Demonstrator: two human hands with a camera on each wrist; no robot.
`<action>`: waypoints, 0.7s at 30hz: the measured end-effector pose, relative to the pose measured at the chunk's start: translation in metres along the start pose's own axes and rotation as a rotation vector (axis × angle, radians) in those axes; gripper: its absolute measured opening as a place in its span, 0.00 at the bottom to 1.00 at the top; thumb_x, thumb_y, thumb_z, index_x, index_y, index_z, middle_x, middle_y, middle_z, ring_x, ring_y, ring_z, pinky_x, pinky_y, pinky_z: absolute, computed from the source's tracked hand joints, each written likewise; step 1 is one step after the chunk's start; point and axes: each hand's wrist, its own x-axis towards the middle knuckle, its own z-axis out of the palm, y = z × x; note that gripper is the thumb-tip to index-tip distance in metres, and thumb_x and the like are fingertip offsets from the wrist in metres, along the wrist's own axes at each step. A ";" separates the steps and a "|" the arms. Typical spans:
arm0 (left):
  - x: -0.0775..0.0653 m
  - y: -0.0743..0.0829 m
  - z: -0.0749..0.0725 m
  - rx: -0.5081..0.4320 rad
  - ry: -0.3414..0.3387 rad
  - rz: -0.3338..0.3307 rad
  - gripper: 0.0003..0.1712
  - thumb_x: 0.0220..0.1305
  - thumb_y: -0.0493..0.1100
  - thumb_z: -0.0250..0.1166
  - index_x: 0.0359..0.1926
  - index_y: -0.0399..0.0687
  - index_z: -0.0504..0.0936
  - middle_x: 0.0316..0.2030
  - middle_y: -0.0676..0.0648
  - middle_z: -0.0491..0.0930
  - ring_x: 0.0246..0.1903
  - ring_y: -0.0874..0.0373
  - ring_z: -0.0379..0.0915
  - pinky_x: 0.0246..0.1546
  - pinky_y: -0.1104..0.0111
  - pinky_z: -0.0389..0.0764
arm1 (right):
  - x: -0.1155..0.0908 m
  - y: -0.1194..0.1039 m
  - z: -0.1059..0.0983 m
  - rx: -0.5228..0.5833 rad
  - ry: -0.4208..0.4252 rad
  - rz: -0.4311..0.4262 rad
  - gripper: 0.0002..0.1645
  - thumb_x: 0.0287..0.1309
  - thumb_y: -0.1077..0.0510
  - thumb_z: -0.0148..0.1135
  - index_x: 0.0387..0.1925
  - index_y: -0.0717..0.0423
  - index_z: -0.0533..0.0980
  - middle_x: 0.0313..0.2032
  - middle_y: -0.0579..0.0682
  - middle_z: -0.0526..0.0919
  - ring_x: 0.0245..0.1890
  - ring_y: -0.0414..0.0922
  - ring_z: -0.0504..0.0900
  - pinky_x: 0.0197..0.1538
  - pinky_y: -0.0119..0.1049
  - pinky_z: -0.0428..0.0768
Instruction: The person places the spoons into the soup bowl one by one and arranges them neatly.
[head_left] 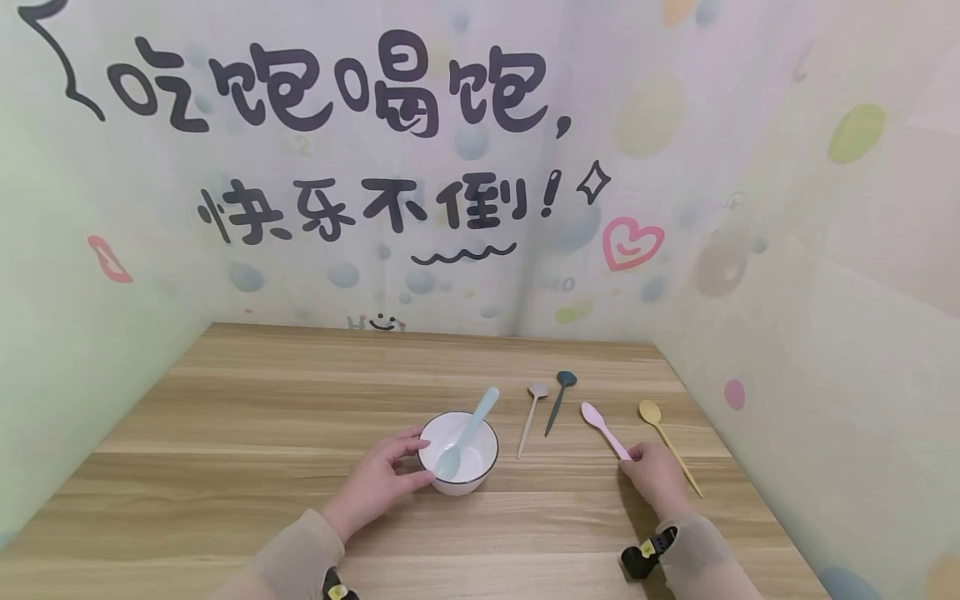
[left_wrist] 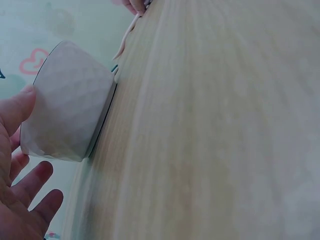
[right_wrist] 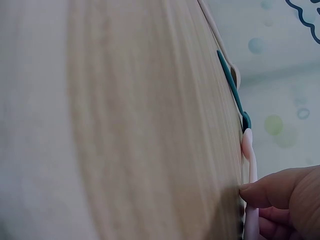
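A white bowl point(head_left: 459, 487) with a dark rim stands upright on the wooden table. Inside it leans a light blue spoon point(head_left: 474, 425), bowl end down and handle jutting past the far rim. My left hand point(head_left: 382, 477) holds the bowl at its left side, thumb and fingers at the rim; in the left wrist view the lower fingers are spread away from the wall. Over to the right, my right hand point(head_left: 658, 479) pinches the handle of a pink spoon point(head_left: 597, 421), whose head points away from me. Part of that handle is hidden under the fingers.
Between bowl and pink spoon lie a beige spoon point(head_left: 531, 412) and a dark teal spoon point(head_left: 558, 403). A yellow spoon point(head_left: 667, 437) lies just right of my right hand. Printed cloth walls point(head_left: 450, 283) border the table point(head_left: 262, 400) at the back and sides.
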 end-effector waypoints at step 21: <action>-0.001 -0.001 -0.001 0.021 0.012 0.014 0.22 0.49 0.45 0.76 0.46 0.47 0.83 0.63 0.49 0.71 0.63 0.48 0.65 0.56 0.52 0.72 | 0.001 0.004 0.002 0.001 0.017 -0.028 0.11 0.56 0.61 0.63 0.36 0.67 0.79 0.26 0.51 0.78 0.27 0.47 0.73 0.27 0.36 0.69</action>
